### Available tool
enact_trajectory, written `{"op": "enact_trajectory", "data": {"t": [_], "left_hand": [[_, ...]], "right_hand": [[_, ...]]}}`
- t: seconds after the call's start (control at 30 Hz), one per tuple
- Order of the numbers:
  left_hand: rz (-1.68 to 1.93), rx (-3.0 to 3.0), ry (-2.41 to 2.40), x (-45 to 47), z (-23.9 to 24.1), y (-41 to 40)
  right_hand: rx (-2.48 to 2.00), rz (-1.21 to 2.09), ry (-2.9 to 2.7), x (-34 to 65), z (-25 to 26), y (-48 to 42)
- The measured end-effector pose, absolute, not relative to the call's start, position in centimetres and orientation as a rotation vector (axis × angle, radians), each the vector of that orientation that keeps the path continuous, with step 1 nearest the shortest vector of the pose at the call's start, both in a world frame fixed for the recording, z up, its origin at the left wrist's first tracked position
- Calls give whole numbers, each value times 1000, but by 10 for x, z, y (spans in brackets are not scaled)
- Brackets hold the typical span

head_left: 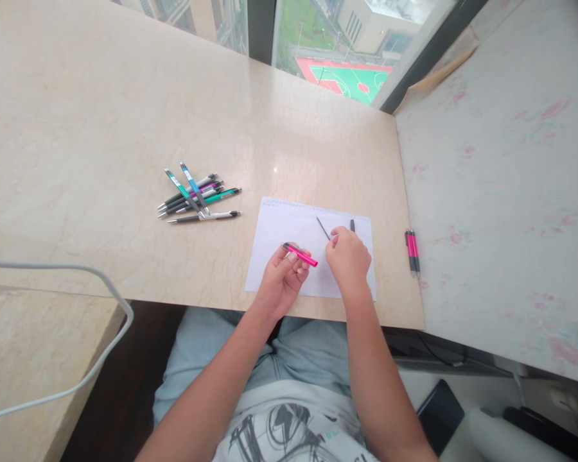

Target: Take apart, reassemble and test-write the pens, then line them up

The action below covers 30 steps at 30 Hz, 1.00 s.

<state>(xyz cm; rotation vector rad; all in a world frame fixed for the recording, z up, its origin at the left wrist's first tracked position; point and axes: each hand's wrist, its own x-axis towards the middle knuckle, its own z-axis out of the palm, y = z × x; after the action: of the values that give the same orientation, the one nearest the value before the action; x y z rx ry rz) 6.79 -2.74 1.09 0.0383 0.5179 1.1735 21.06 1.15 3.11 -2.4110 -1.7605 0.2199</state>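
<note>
My left hand (283,277) is closed around a pink pen barrel (300,255), held level over a white sheet of paper (289,224). My right hand (349,256) pinches the lower end of a thin dark refill (323,228) that slants up and to the left above the sheet. A small dark pen part (352,224) lies on the paper just beyond my right hand.
A heap of several pens (197,194) with teal, blue and purple barrels lies on the beige marble counter (125,115) to the left. Pink pens (412,251) lie at the counter's right edge. A white cable (106,301) loops at lower left. A window is behind.
</note>
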Motion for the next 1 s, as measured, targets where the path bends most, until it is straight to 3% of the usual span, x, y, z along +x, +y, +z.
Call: {"op": "enact_trajectory", "data": {"t": [0.27, 0.5, 1.0], "left_hand": [[1167, 47, 515, 68, 11, -27], [1223, 45, 534, 67, 11, -27], [1357, 35, 541, 68, 10, -24]], "right_hand": [[-2208, 318, -1760, 216, 34, 0], [-1712, 922, -1296, 235, 46, -43], [-1641, 840, -1323, 245, 64, -74]]}}
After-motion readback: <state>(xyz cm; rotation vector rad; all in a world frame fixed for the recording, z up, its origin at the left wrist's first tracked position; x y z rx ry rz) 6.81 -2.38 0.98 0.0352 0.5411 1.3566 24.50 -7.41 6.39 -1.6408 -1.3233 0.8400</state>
